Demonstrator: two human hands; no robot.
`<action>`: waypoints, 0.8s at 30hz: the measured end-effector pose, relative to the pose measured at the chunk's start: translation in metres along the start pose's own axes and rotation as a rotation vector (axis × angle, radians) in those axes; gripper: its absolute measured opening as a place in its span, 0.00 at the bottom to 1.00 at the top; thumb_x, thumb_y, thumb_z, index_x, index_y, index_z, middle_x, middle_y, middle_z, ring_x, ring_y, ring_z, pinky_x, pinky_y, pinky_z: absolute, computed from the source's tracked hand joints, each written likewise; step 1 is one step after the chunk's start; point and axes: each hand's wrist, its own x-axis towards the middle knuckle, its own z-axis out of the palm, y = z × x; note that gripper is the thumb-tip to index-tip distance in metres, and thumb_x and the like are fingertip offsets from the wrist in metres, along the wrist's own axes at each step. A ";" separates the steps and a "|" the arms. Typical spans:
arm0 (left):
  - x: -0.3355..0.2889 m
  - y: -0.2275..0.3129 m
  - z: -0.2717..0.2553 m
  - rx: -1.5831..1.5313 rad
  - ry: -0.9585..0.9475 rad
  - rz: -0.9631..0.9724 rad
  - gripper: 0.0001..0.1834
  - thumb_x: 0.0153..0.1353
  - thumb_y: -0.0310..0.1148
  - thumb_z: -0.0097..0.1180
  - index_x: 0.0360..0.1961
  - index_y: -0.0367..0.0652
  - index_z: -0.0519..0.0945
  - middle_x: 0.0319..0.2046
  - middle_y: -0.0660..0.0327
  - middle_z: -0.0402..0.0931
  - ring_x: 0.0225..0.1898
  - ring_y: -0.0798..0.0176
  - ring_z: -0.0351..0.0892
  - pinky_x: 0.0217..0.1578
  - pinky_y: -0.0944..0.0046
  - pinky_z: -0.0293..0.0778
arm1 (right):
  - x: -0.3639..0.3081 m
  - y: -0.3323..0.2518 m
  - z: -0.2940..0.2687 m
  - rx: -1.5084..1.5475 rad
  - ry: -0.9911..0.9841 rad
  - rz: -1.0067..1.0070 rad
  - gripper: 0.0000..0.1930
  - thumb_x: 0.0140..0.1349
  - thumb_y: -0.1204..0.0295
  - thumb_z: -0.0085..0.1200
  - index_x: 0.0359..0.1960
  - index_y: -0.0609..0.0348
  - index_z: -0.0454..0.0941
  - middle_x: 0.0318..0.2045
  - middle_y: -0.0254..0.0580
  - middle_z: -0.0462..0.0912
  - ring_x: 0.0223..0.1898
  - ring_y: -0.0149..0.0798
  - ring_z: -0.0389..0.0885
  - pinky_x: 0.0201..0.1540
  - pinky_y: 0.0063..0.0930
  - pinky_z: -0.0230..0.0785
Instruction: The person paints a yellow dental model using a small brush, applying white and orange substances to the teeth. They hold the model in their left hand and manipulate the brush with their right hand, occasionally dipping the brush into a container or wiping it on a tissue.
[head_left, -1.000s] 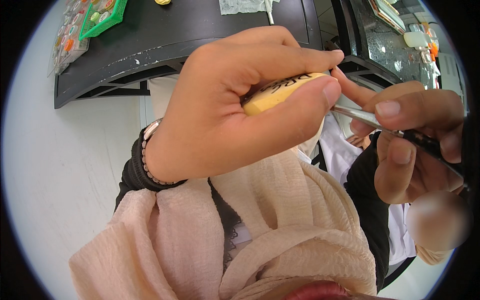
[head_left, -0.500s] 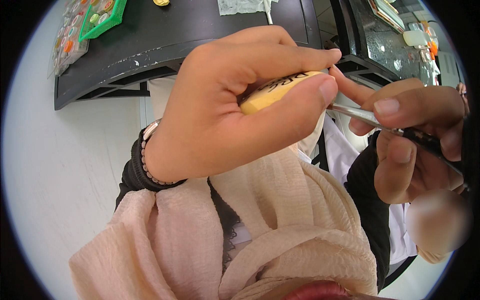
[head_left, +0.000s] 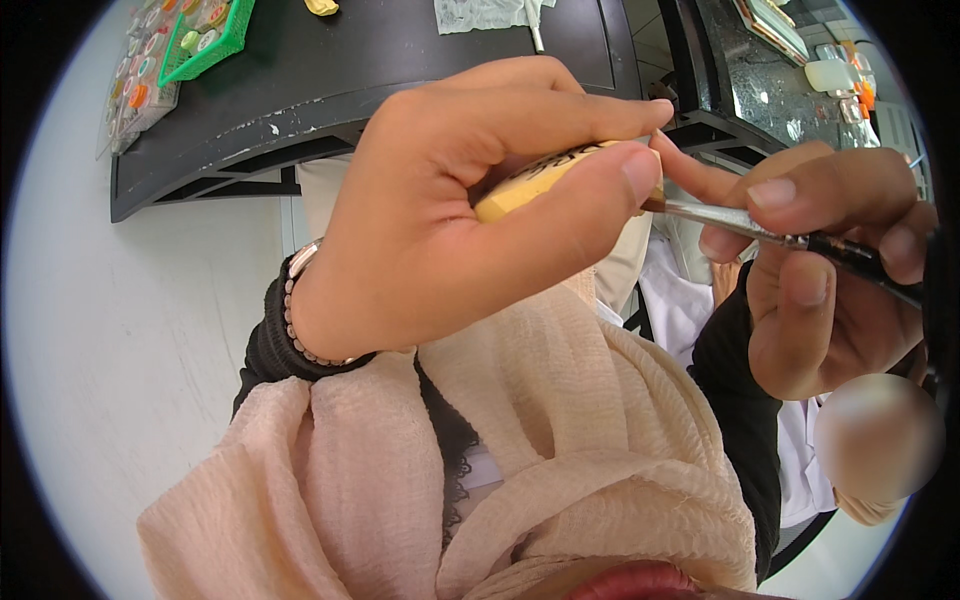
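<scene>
My left hand (head_left: 450, 190) is closed around a pale yellow block (head_left: 530, 187) with black handwriting on its upper face. Thumb and fingers cover most of the block, and its right-hand face is turned away from view. A paintbrush (head_left: 725, 216) with a silver ferrule and black handle is pinched in my right hand (head_left: 830, 270). Its brown bristles sit right beside the block's right end, by my left thumb tip; whether they touch it cannot be made out. My right index or another finger reaches toward the left fingertips.
Beyond my hands stands a black table (head_left: 400, 60) with a chipped edge. On it are a green basket (head_left: 207, 40) of small jars, a yellow lump (head_left: 321, 7) and a whitish sheet (head_left: 480, 15). At right is another dark table (head_left: 770, 90) with containers; a person (head_left: 800, 470) sits nearby.
My left hand and the block have shifted slightly left and tilted a little. The brush has turned slightly, and its brown bristles now show beside my left thumb.
</scene>
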 end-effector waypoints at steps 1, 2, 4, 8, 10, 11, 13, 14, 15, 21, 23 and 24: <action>0.000 0.000 0.000 -0.004 0.000 -0.004 0.22 0.59 0.37 0.41 0.45 0.28 0.74 0.31 0.57 0.74 0.29 0.72 0.70 0.29 0.74 0.63 | 0.000 0.000 -0.002 -0.007 -0.023 0.009 0.29 0.47 0.91 0.38 0.52 0.55 0.47 0.43 0.55 0.68 0.34 0.40 0.78 0.49 0.50 0.68; 0.000 0.000 -0.001 -0.008 -0.005 -0.015 0.22 0.59 0.37 0.41 0.45 0.28 0.74 0.31 0.57 0.74 0.29 0.72 0.70 0.29 0.74 0.63 | 0.002 -0.003 -0.003 -0.037 -0.052 0.053 0.30 0.47 0.91 0.38 0.52 0.55 0.47 0.43 0.55 0.68 0.34 0.40 0.78 0.49 0.51 0.68; 0.000 0.001 -0.001 -0.008 -0.013 -0.032 0.22 0.59 0.36 0.41 0.45 0.28 0.74 0.31 0.57 0.74 0.29 0.72 0.70 0.29 0.74 0.63 | 0.006 -0.014 -0.004 -0.121 -0.116 0.175 0.30 0.48 0.91 0.38 0.53 0.54 0.47 0.44 0.55 0.68 0.34 0.40 0.78 0.49 0.51 0.68; 0.000 0.000 -0.001 0.001 -0.001 -0.022 0.22 0.58 0.35 0.41 0.45 0.27 0.74 0.30 0.57 0.73 0.29 0.72 0.70 0.29 0.74 0.63 | 0.009 -0.015 -0.003 -0.154 -0.184 0.195 0.30 0.47 0.91 0.39 0.52 0.53 0.47 0.44 0.54 0.68 0.34 0.40 0.78 0.50 0.51 0.67; -0.001 -0.001 0.000 0.005 0.006 -0.016 0.21 0.58 0.35 0.41 0.45 0.27 0.74 0.30 0.57 0.73 0.29 0.72 0.70 0.29 0.74 0.63 | 0.009 -0.015 -0.003 -0.143 -0.185 0.181 0.30 0.47 0.91 0.40 0.51 0.53 0.48 0.44 0.54 0.68 0.34 0.41 0.78 0.50 0.51 0.67; -0.001 0.000 -0.001 0.007 0.005 -0.021 0.21 0.58 0.35 0.41 0.45 0.28 0.74 0.30 0.57 0.73 0.29 0.72 0.70 0.29 0.74 0.63 | 0.009 -0.015 -0.002 -0.140 -0.185 0.178 0.30 0.47 0.91 0.40 0.51 0.53 0.48 0.44 0.54 0.68 0.34 0.41 0.78 0.50 0.51 0.67; -0.001 0.001 -0.002 0.017 -0.004 -0.034 0.21 0.58 0.35 0.42 0.45 0.28 0.74 0.30 0.57 0.74 0.28 0.72 0.70 0.29 0.74 0.63 | 0.009 -0.015 -0.002 -0.138 -0.186 0.177 0.29 0.47 0.91 0.41 0.50 0.53 0.49 0.44 0.54 0.68 0.34 0.41 0.78 0.50 0.51 0.66; -0.001 0.002 -0.003 0.025 -0.011 -0.042 0.21 0.58 0.35 0.42 0.45 0.28 0.74 0.30 0.57 0.74 0.28 0.72 0.70 0.28 0.74 0.62 | 0.010 -0.015 -0.003 -0.137 -0.190 0.175 0.29 0.47 0.91 0.41 0.49 0.53 0.49 0.44 0.54 0.68 0.34 0.42 0.78 0.50 0.51 0.66; -0.001 0.002 -0.003 0.033 -0.015 -0.046 0.21 0.58 0.35 0.42 0.45 0.28 0.74 0.29 0.57 0.74 0.28 0.72 0.70 0.28 0.74 0.62 | 0.009 -0.015 -0.003 -0.136 -0.192 0.175 0.29 0.47 0.91 0.41 0.49 0.52 0.49 0.44 0.54 0.68 0.34 0.42 0.78 0.50 0.51 0.66; -0.001 0.000 -0.004 0.037 -0.013 -0.065 0.21 0.58 0.35 0.42 0.45 0.29 0.74 0.29 0.58 0.74 0.28 0.73 0.69 0.28 0.74 0.62 | 0.011 -0.014 -0.003 -0.124 -0.171 0.182 0.28 0.46 0.91 0.43 0.47 0.52 0.51 0.44 0.54 0.68 0.34 0.43 0.77 0.50 0.52 0.66; -0.001 0.002 -0.004 0.026 -0.007 -0.081 0.21 0.58 0.35 0.42 0.45 0.29 0.74 0.29 0.58 0.74 0.28 0.73 0.69 0.28 0.74 0.62 | 0.011 -0.013 -0.003 -0.133 -0.162 0.174 0.28 0.46 0.91 0.43 0.47 0.53 0.51 0.43 0.54 0.68 0.34 0.43 0.77 0.50 0.53 0.65; -0.001 0.001 -0.004 0.023 -0.003 -0.080 0.21 0.58 0.35 0.42 0.45 0.29 0.74 0.29 0.58 0.74 0.28 0.73 0.69 0.29 0.74 0.62 | 0.011 -0.012 -0.003 -0.139 -0.160 0.168 0.28 0.46 0.91 0.43 0.47 0.53 0.51 0.43 0.54 0.68 0.34 0.43 0.77 0.50 0.54 0.65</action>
